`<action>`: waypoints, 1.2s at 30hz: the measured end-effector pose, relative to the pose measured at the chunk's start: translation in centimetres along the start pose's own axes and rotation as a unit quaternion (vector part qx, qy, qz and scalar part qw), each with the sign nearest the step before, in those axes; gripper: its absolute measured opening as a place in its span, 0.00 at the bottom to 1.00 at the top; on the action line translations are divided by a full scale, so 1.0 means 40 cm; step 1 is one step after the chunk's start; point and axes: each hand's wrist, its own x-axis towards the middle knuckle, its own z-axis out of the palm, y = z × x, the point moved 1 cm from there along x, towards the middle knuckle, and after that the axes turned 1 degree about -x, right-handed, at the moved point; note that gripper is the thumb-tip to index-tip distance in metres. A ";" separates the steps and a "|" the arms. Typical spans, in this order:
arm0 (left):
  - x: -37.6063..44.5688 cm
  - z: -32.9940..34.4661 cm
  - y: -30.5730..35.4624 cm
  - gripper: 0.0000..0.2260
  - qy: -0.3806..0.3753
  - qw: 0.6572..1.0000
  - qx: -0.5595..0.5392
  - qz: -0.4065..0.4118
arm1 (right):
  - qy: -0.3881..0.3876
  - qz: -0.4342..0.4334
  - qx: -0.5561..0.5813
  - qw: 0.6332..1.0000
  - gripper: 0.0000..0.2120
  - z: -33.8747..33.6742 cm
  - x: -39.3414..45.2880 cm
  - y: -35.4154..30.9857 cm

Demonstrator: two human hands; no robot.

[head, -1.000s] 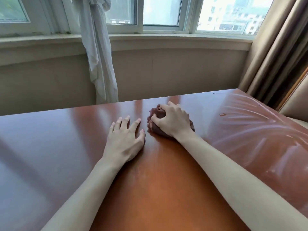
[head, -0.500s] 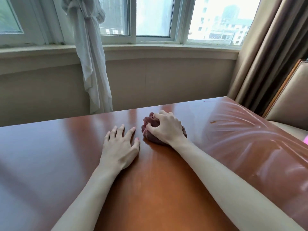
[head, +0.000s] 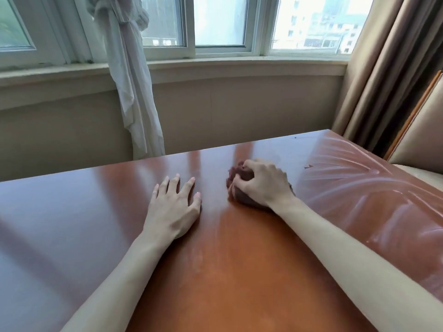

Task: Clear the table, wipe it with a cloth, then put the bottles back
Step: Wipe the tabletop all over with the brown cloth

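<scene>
Still mid-wipe: right hand (head: 263, 185), fingers (head: 249, 165) curled round the balled cloth (head: 242, 178), has slid right of the left hand (head: 173, 207), flat and open on the desk (head: 239, 271); no bottles back.

From my remote seat I look out on a curved bay of white-framed sliding windows (head: 217, 25), bright with daylight and showing pale buildings outside. Under them runs a beige stone sill (head: 215, 68), and below that a plain beige wall (head: 239, 111). A thin white sheer curtain (head: 129, 75), knotted near the top, hangs down in front of the wall left of centre. On the right hang heavy tan and brown drapes (head: 388, 68). Just beside them I see part of a beige padded chair with a wooden frame (head: 422, 130).
</scene>
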 end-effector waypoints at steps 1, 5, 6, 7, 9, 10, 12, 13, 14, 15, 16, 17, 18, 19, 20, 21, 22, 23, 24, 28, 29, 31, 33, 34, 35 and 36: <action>0.003 0.001 0.000 0.26 0.000 1.000 0.003 0.002 | 0.012 0.027 -0.008 1.000 0.16 0.024 0.073 0.029; 0.011 0.007 0.000 0.30 0.012 1.000 0.011 -0.001 | 0.034 0.101 -0.034 0.994 0.19 0.117 0.324 0.076; 0.015 0.009 0.000 0.31 0.016 1.000 0.010 -0.002 | 0.039 0.122 -0.036 0.991 0.19 0.137 0.369 0.072; 0.015 0.010 -0.002 0.31 0.020 1.000 0.011 -0.004 | 0.043 0.142 -0.035 0.988 0.19 0.153 0.404 0.058; 0.014 0.007 -0.001 0.31 0.020 1.000 0.008 -0.009 | 0.038 0.163 -0.024 0.986 0.20 0.179 0.440 -0.007; 0.017 0.007 0.002 0.30 0.022 1.000 -0.013 -0.008 | 0.027 0.152 -0.015 0.988 0.20 0.190 0.440 -0.060; 0.022 -0.007 -0.005 0.26 0.028 0.995 -0.096 -0.009 | -0.008 0.066 0.008 0.998 0.18 0.215 0.400 -0.198; 0.029 -0.017 -0.012 0.23 0.036 0.987 -0.157 -0.011 | -0.025 -0.007 0.017 1.000 0.17 0.226 0.369 -0.255; 0.034 -0.031 -0.024 0.22 0.055 0.976 -0.210 -0.012 | -0.057 -0.081 0.036 0.994 0.16 0.228 0.331 -0.296; 0.031 -0.051 -0.047 0.20 0.079 0.972 -0.222 -0.011 | -0.089 -0.142 0.064 0.984 0.15 0.226 0.301 -0.318; 0.024 -0.072 -0.079 0.18 0.099 0.976 -0.195 -0.013 | -0.107 -0.174 0.090 0.975 0.14 0.217 0.289 -0.319; 0.013 -0.088 -0.117 0.16 0.116 0.982 -0.151 -0.021 | -0.107 -0.172 0.099 0.974 0.15 0.210 0.295 -0.313; -0.005 -0.101 -0.160 0.17 0.121 0.987 -0.096 -0.039 | -0.087 -0.133 0.088 0.983 0.16 0.212 0.313 -0.308; -0.023 -0.107 -0.201 0.19 0.112 0.991 -0.037 -0.064 | -0.053 -0.066 0.062 0.994 0.16 0.218 0.330 -0.308; -0.040 -0.109 -0.236 0.21 0.091 0.991 0.010 -0.093 | -0.022 0.007 0.035 0.999 0.18 0.227 0.332 -0.319; -0.054 -0.108 -0.266 0.23 0.069 0.989 0.037 -0.123 | 0.001 0.042 0.015 0.999 0.19 0.242 0.322 -0.353; -0.064 -0.104 -0.288 0.25 0.051 0.987 0.045 -0.147 | 0.008 0.023 0.016 1.000 0.19 0.255 0.305 -0.402; -0.069 -0.099 -0.300 0.26 0.040 0.986 0.040 -0.159 | -0.002 -0.032 0.038 0.999 0.19 0.257 0.278 -0.456; -0.070 -0.096 -0.305 0.26 0.035 0.986 0.033 -0.162 | -0.029 -0.110 0.065 0.991 0.19 0.258 0.243 -0.496; -0.072 -0.094 -0.314 0.26 0.050 0.986 0.027 -0.157 | -0.086 -0.205 0.074 0.972 0.23 0.222 0.244 -0.395; -0.074 -0.092 -0.315 0.26 0.049 0.986 0.027 -0.155 | -0.067 -0.142 0.044 0.986 0.26 0.213 0.281 -0.330; -0.075 -0.088 -0.314 0.26 0.052 0.986 0.027 -0.156 | -0.032 -0.008 -0.010 0.999 0.30 0.191 0.339 -0.200; -0.068 -0.087 -0.309 0.26 0.055 0.986 0.025 -0.157 | -0.019 0.073 -0.013 0.997 0.31 0.180 0.352 -0.151; -0.065 -0.087 -0.308 0.26 0.054 0.986 0.022 -0.159 | -0.024 0.084 -0.010 0.996 0.32 0.175 0.344 -0.176; -0.065 -0.088 -0.307 0.26 0.050 0.986 0.021 -0.160 | -0.035 0.078 0.000 0.996 0.33 0.171 0.323 -0.221; -0.066 -0.090 -0.305 0.26 0.047 0.986 0.021 -0.161 | -0.046 0.055 0.011 0.997 0.32 0.171 0.292 -0.276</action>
